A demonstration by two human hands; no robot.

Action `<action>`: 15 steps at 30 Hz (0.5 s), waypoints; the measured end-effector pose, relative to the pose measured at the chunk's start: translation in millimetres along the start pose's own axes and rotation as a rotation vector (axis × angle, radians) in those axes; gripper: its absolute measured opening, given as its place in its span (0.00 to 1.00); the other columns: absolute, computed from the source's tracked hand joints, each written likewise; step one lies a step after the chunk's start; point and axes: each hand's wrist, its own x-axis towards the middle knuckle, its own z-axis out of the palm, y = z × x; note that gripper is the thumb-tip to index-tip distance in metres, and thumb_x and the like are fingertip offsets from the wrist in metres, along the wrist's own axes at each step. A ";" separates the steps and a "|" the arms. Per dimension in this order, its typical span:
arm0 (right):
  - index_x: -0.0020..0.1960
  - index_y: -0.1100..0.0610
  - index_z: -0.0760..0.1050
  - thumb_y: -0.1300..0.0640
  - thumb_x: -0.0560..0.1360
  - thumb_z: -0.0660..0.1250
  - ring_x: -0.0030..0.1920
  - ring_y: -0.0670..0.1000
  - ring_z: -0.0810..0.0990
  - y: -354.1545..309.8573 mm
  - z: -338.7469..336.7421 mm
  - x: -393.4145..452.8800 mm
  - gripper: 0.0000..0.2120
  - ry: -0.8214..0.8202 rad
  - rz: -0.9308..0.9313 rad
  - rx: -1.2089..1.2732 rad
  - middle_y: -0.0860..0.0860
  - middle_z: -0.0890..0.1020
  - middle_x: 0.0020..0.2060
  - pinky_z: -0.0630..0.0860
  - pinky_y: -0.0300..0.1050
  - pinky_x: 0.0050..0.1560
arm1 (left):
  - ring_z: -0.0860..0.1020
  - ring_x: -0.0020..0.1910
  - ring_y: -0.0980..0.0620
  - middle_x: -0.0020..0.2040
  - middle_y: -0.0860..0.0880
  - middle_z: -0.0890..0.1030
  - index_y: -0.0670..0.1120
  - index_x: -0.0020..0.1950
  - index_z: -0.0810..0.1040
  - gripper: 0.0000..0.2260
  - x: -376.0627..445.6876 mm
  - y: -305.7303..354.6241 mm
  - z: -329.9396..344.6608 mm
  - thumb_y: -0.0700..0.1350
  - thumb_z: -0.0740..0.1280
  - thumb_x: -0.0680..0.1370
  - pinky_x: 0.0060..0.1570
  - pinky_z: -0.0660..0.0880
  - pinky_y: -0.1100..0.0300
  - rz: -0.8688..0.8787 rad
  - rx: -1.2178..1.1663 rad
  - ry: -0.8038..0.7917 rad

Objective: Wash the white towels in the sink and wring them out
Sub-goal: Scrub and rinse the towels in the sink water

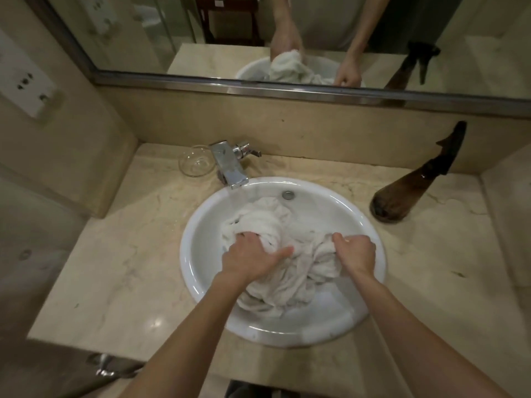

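A heap of wet white towels (284, 254) lies bunched in the round white sink (198, 242), filling its middle. My left hand (253, 257) grips a thick fold on the heap's left side, fingers dug into the cloth and thumb stretched right. My right hand (356, 254) is curled round a bunch of towel on the heap's right side. A chrome faucet (230, 168) juts over the sink's back left rim, and a faint stream of water falls from it into the basin.
A clear glass dish (195, 165) stands left of the faucet on the beige marble counter (120, 254). A brown spray bottle (413, 185) stands at the back right. A mirror (258, 38) spans the wall behind. Side walls close in on both sides.
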 end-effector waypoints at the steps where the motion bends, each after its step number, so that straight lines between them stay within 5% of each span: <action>1: 0.32 0.59 0.75 0.53 0.76 0.67 0.45 0.63 0.80 -0.5 4.2 -0.1 0.16 0.030 -0.105 -0.076 0.58 0.81 0.34 0.67 0.48 0.41 | 0.75 0.65 0.41 0.70 0.43 0.73 0.44 0.70 0.72 0.49 2.1 -8.4 -10.4 0.81 0.52 0.67 0.59 0.69 0.50 -0.043 0.004 -0.005; 3: 0.49 0.59 0.81 0.56 0.74 0.68 0.57 0.62 0.78 -7.0 10.9 -4.5 0.08 0.059 -0.295 -0.219 0.58 0.83 0.51 0.71 0.52 0.53 | 0.77 0.61 0.41 0.63 0.43 0.79 0.45 0.62 0.80 0.49 8.4 -26.6 -32.0 0.81 0.42 0.69 0.55 0.69 0.51 -0.121 0.088 0.092; 5: 0.64 0.59 0.77 0.52 0.73 0.63 0.64 0.60 0.73 -16.2 19.0 -7.7 0.22 0.015 -0.411 -0.244 0.57 0.79 0.61 0.68 0.54 0.64 | 0.79 0.56 0.41 0.56 0.43 0.81 0.44 0.55 0.81 0.44 17.1 -35.1 -42.1 0.78 0.45 0.72 0.51 0.71 0.51 -0.119 0.250 0.321; 7: 0.67 0.58 0.75 0.46 0.73 0.55 0.68 0.58 0.70 -30.0 29.9 -10.5 0.28 -0.061 -0.476 -0.208 0.55 0.77 0.66 0.66 0.54 0.68 | 0.77 0.57 0.42 0.58 0.43 0.78 0.41 0.59 0.77 0.38 34.1 -35.7 -35.3 0.74 0.53 0.75 0.51 0.73 0.50 -0.037 0.325 0.457; 11: 0.76 0.52 0.66 0.42 0.80 0.56 0.77 0.55 0.60 -34.4 65.0 -8.1 0.27 -0.229 -0.444 -0.328 0.53 0.65 0.76 0.56 0.54 0.75 | 0.67 0.68 0.39 0.68 0.40 0.68 0.43 0.73 0.63 0.35 73.0 -40.9 1.1 0.66 0.58 0.76 0.66 0.66 0.46 0.199 0.330 0.422; 15: 0.78 0.45 0.63 0.31 0.73 0.46 0.78 0.58 0.59 -17.2 93.2 -6.9 0.37 -0.171 -0.441 -0.508 0.52 0.64 0.78 0.56 0.63 0.74 | 0.49 0.79 0.41 0.81 0.45 0.49 0.63 0.80 0.45 0.34 104.0 -52.2 17.3 0.68 0.49 0.74 0.77 0.51 0.45 0.374 0.351 0.200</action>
